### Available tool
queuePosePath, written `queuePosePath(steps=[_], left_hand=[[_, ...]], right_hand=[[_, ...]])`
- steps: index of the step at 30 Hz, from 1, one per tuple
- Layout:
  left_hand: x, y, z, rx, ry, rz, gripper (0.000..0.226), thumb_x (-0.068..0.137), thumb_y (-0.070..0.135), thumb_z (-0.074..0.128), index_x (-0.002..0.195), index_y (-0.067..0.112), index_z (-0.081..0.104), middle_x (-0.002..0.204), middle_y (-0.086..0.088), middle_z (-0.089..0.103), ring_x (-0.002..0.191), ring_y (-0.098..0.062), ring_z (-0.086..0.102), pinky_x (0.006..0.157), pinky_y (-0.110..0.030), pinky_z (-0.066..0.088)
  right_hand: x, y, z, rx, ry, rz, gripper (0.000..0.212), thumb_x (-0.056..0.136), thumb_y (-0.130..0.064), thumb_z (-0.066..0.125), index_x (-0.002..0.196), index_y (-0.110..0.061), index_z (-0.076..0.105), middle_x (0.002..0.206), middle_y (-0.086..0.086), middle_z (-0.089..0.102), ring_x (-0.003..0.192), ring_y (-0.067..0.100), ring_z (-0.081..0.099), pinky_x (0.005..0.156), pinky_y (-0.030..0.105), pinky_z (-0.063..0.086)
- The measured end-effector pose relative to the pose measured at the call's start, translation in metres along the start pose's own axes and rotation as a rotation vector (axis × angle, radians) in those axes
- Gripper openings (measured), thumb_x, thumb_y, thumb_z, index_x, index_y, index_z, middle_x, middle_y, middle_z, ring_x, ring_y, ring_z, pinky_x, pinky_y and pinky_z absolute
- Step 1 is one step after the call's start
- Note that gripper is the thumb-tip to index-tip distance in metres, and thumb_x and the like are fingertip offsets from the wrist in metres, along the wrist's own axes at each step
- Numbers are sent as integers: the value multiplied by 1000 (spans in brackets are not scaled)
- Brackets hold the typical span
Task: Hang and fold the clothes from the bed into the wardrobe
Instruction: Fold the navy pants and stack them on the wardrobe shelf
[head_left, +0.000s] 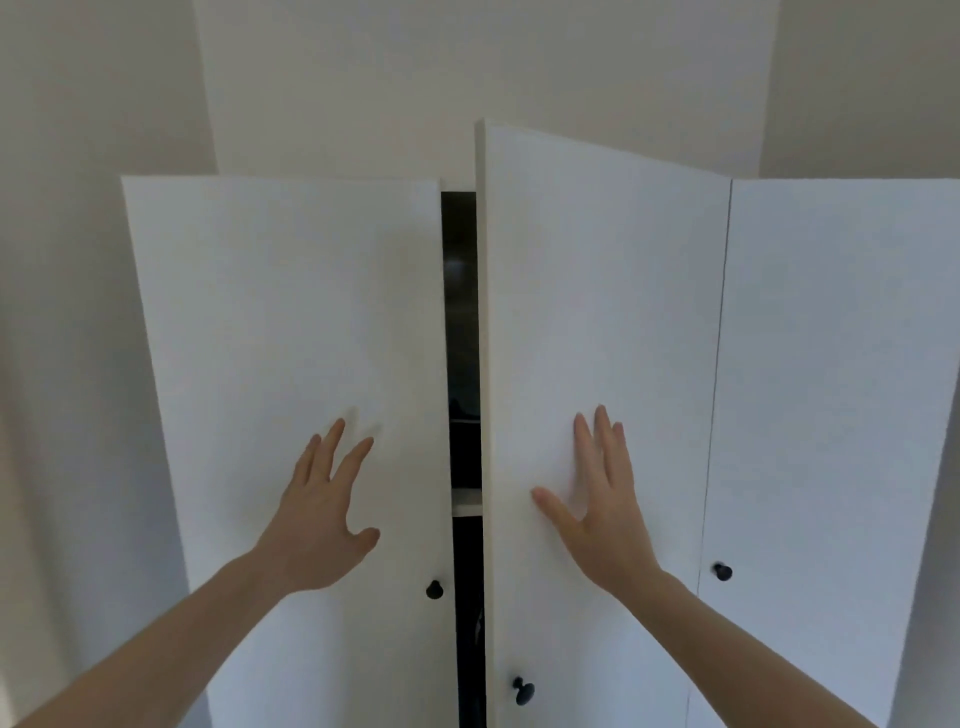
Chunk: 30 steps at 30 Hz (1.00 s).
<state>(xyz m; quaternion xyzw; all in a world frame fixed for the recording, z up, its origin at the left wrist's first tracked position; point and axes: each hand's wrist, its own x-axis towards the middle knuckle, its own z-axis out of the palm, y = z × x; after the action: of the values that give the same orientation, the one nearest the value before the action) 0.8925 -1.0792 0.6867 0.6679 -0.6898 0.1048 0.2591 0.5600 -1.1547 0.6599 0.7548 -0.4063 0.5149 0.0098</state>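
Pressing flat, fingers spread, left hand and right hand should ease both wardrobe doors shut evenly.

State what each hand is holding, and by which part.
Nothing is held. The left hand lies open with spread fingers at the left wardrobe door; the right hand lies flat on the middle door, which stands ajar.
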Motion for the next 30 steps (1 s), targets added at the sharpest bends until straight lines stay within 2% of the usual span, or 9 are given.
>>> queuePosePath(steps=[3, 7, 11, 15, 21, 27, 30], left_hand=[[20, -2, 7, -21, 35, -35, 124, 83, 43, 76, 151, 48, -27, 154, 17, -46, 151, -22, -31, 125, -47, 7], [44, -5, 12, -29, 133, -90, 129, 80, 49, 80, 154, 43, -26, 156, 14, -44, 150, -27, -32, 123, -47, -1], [59, -10, 26, -12, 138, -99, 130, 78, 57, 78, 154, 41, -26, 158, 9, -43, 148, -29, -36, 123, -50, -6], [65, -15, 45, -42, 119, -190, 140, 69, 66, 80, 155, 37, -26, 158, 9, -42, 148, -30, -36, 124, -51, -3], [72, -11, 62, 1, 149, -238, 146, 67, 66, 81, 154, 31, -31, 159, 3, -43, 146, -33, -38, 123, -55, -1], [75, -16, 71, 62, 179, -265, 147, 65, 63, 84, 157, 27, -25, 163, -2, -34, 150, -34, -30, 118, -68, 18], [76, -19, 75, 105, 180, -276, 145, 67, 63, 83, 157, 25, -24, 164, -4, -34, 151, -36, -28, 117, -69, 21]], right_hand=[[15, 18, 14, -82, 13, -44, 95, 92, -78, 43, 163, -34, -2, 171, -8, -13, 158, 23, -14, 124, 61, 12], [24, 33, 32, -151, 16, -80, 95, 93, -74, 43, 164, -27, 1, 172, -1, -11, 158, 28, -12, 123, 61, 7], [30, 42, 46, -213, 8, -105, 92, 96, -71, 39, 165, -23, 1, 172, 5, -10, 157, 34, -12, 123, 64, 8], [35, 54, 59, -286, -11, -137, 94, 95, -72, 39, 165, -21, 1, 172, 10, -10, 157, 38, -11, 123, 63, 3], [45, 73, 73, -371, -35, -183, 96, 94, -71, 44, 165, -20, 4, 171, 13, -7, 156, 41, -8, 121, 62, 1], [51, 83, 85, -397, -6, -198, 98, 91, -69, 48, 165, -19, 7, 172, 13, -4, 157, 42, -5, 121, 62, 3], [55, 85, 90, -399, 4, -198, 99, 89, -68, 49, 165, -20, 8, 172, 13, -3, 157, 42, -5, 121, 62, 2]])
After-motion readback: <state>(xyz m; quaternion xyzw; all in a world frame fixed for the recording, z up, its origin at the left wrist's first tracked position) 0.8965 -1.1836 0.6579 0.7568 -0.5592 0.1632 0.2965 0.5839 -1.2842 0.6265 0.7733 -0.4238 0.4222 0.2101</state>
